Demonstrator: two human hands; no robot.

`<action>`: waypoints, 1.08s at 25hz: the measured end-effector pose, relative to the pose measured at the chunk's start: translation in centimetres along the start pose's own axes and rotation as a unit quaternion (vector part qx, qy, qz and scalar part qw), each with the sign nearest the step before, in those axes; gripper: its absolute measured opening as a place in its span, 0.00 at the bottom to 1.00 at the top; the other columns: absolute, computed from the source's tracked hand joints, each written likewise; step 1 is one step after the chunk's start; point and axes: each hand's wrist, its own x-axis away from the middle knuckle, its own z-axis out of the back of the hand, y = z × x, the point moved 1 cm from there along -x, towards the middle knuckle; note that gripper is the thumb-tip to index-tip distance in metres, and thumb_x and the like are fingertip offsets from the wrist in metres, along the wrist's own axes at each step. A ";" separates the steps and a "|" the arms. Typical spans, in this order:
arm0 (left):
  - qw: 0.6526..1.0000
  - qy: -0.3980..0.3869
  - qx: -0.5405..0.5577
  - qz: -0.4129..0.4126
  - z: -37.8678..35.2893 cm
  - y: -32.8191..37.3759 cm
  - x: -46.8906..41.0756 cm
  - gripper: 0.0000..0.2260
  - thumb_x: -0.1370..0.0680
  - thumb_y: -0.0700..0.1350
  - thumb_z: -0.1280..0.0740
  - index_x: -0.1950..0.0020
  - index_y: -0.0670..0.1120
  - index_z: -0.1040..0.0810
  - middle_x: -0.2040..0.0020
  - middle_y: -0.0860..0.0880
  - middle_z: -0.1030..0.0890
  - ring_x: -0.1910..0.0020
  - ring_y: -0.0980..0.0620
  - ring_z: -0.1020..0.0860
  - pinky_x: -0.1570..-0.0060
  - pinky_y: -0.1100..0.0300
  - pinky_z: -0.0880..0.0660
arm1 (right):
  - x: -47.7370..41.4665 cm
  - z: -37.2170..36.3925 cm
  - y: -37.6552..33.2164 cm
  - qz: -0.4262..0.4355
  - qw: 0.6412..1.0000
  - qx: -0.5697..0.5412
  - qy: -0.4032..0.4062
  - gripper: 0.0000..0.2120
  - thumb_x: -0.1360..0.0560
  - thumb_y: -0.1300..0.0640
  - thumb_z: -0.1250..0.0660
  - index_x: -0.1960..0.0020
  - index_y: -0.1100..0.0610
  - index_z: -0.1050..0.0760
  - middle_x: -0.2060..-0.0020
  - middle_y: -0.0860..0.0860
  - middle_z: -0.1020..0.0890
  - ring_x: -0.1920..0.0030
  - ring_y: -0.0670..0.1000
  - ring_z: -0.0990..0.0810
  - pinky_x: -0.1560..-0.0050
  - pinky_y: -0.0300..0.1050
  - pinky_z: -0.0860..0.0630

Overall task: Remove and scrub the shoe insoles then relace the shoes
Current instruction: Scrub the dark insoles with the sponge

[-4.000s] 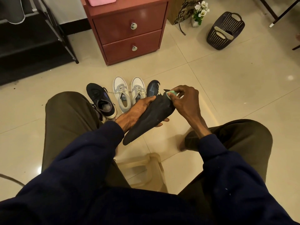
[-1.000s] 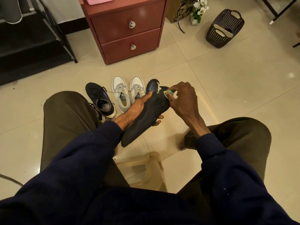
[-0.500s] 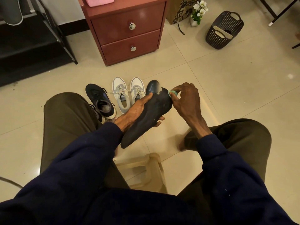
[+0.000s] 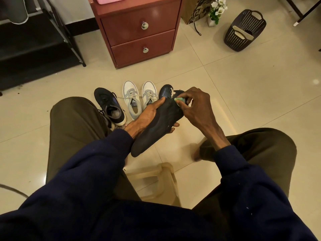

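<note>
The left hand (image 4: 147, 115) cradles a dark insole (image 4: 156, 129) from beneath, thumb along its upper edge and fingertips wrapped under the far side, heel end pointing down toward the lap. The right hand (image 4: 196, 108) is closed in a pinch on a small green scrubber (image 4: 179, 100), pressed to the insole's toe end, where the surface looks worn and flaked with pale patches.

Scrubbing seems to be the step in hand. To do it well, I judge the supporting palm should sit directly behind the spot being rubbed, since the insole is thin and will likely flex away from pressure; short strokes along its length would spare the ragged toe edge from tearing further.

Just beyond the hands, on the tiled floor (image 4: 243, 94), stand a dark shoe (image 4: 109, 105), a pair of white sneakers (image 4: 139, 98), and another dark shoe (image 4: 165, 91) partly hidden behind the insole. The person's knees flank the work closely. A pale stool (image 4: 156, 181) shows between the legs. A red drawer unit (image 4: 139, 32) stands farther back, a dark basket (image 4: 245, 30) well apart at the right, leaving open floor on that side.
</note>
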 end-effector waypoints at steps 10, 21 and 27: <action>0.998 -0.049 0.028 -0.015 -0.2 0.2 0.1 0.24 0.16 0.60 0.42 0.40 0.43 0.16 0.43 0.35 0.17 0.54 0.34 0.16 0.55 0.45 0.18 | 0.0 0.8 1.7 -0.060 0.994 0.011 0.091 0.07 0.23 0.53 0.27 0.48 0.55 0.17 0.52 0.50 0.16 0.54 0.50 0.20 0.52 0.45 0.21; 0.998 -0.055 0.023 -0.007 0.0 0.0 -0.1 0.28 0.16 0.59 0.41 0.24 0.41 0.29 0.34 0.33 0.21 0.46 0.32 0.18 0.48 0.42 0.19 | 0.2 -0.1 1.0 -0.037 0.997 0.050 0.048 0.07 0.24 0.53 0.26 0.49 0.56 0.16 0.54 0.52 0.17 0.53 0.51 0.22 0.54 0.50 0.21; 0.998 -0.030 0.033 -0.034 0.0 0.1 -0.2 0.24 0.16 0.58 0.41 0.29 0.43 0.25 0.38 0.36 0.18 0.45 0.33 0.18 0.40 0.37 0.24 | 0.8 -0.7 -0.6 0.016 0.999 -0.026 -0.018 0.07 0.25 0.54 0.25 0.51 0.57 0.15 0.57 0.51 0.17 0.58 0.48 0.22 0.57 0.45 0.21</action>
